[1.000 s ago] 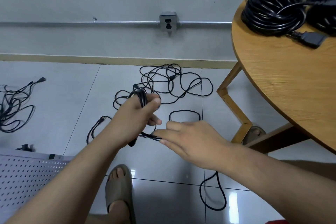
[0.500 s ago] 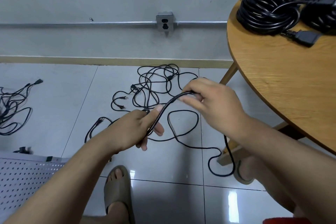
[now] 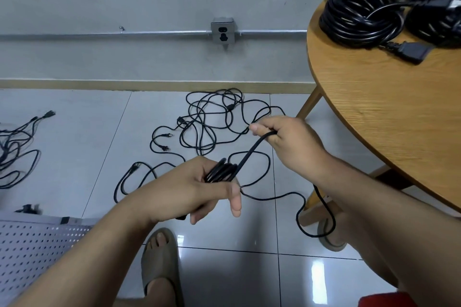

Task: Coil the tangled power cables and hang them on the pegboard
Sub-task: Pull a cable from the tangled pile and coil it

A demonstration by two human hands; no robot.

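Observation:
My left hand (image 3: 199, 189) grips a small bundle of black cable loops (image 3: 220, 172) over the tiled floor. From the bundle a taut strand of the same cable (image 3: 252, 152) rises to my right hand (image 3: 287, 142), which pinches it up and to the right. The rest of this cable trails in loose curves on the floor (image 3: 282, 197) below both hands. A tangled heap of black cables (image 3: 212, 119) lies on the floor behind my hands, near the wall. The white pegboard (image 3: 32, 249) lies at the lower left.
A round wooden table (image 3: 389, 117) fills the right side and carries several coiled black cables (image 3: 361, 15). Another cable tangle (image 3: 15, 149) lies at the far left. A wall socket (image 3: 222, 33) sits on a metal conduit. My sandalled feet (image 3: 159, 264) stand below.
My right hand went from the floor-level cable by my left hand up and to the right, drawing the strand taut. My left hand sank a little with more loops in it.

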